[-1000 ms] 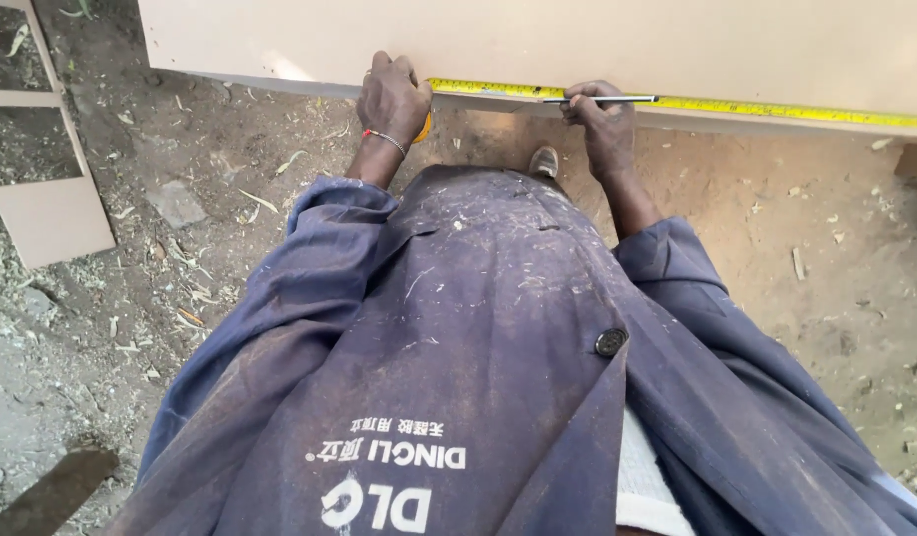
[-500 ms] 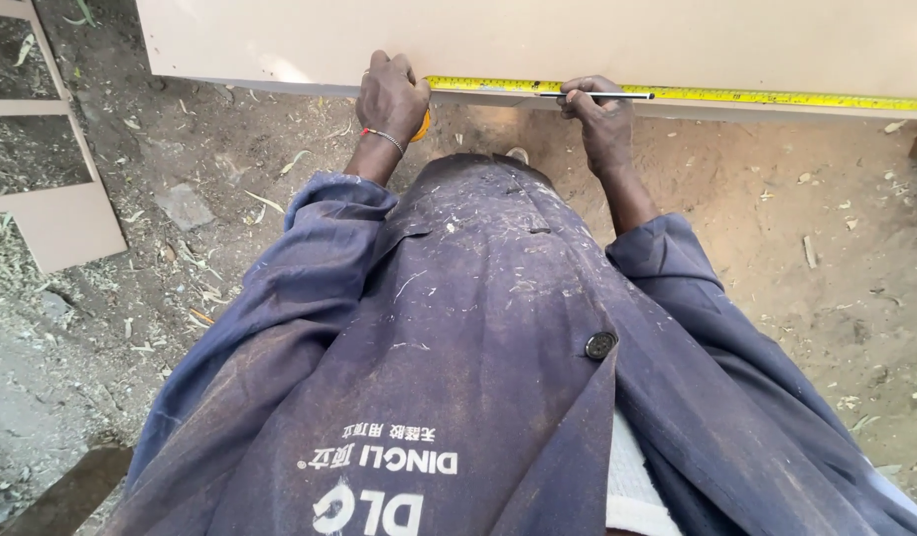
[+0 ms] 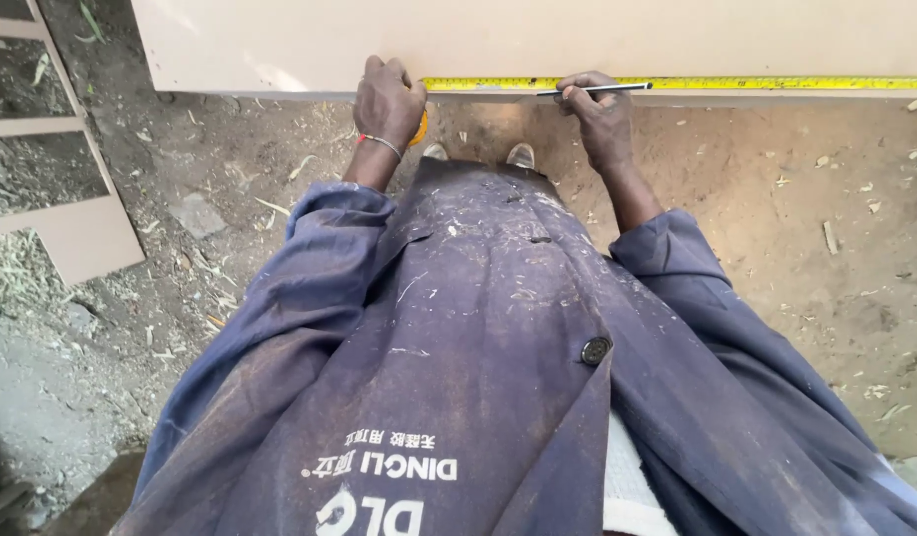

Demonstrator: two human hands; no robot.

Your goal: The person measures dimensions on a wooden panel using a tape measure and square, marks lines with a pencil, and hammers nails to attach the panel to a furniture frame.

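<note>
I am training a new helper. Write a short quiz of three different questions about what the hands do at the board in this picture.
1. True or false: the yellow tape measure lies stretched along the near edge of the pale board.
2. Which hand holds the thin pencil? A) left hand B) right hand
3. Fill in: the left hand rests on the tape's ____ case, at the board's edge.

Key: 1 true; 2 B; 3 orange-yellow.
</note>
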